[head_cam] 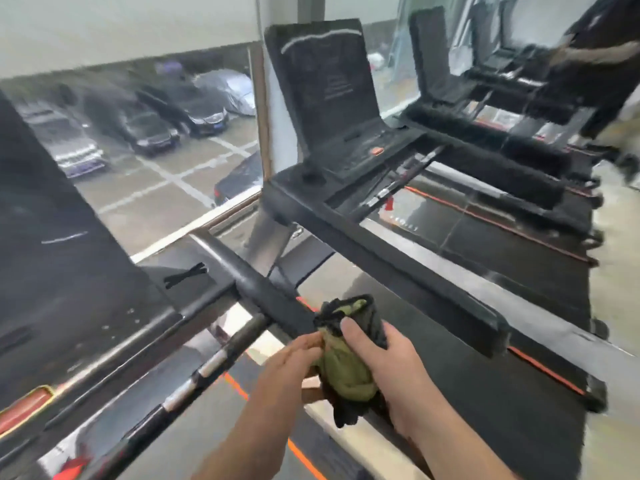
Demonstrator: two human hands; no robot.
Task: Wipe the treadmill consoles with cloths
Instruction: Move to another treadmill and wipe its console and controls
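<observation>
My right hand [391, 362] is wrapped round the cloths [346, 370], a green one bunched inside a black one. The thumb lies across the front and the fingers are curled behind, so the bundle stands upright in my grip. I hold it this way, I think, so that a fresh face can be folded outward for wiping.

My left hand [291, 362] comes in from the other side. Its fingers are nearly straight and their tips touch the green fabric, grasping nothing. It looks set to tuck or smooth a fold. Both forearms reach forward and slightly inward, and the hands meet low in front of me.

Just beyond the top of the bundle, almost touching it, is the padded end of a handrail [273, 303]. The near console [52, 237] rises well off to the left of my left hand. Another console [325, 84] stands far ahead of my right hand and above it. Neither cloth is on a console yet, so the wiping here is not begun.
</observation>
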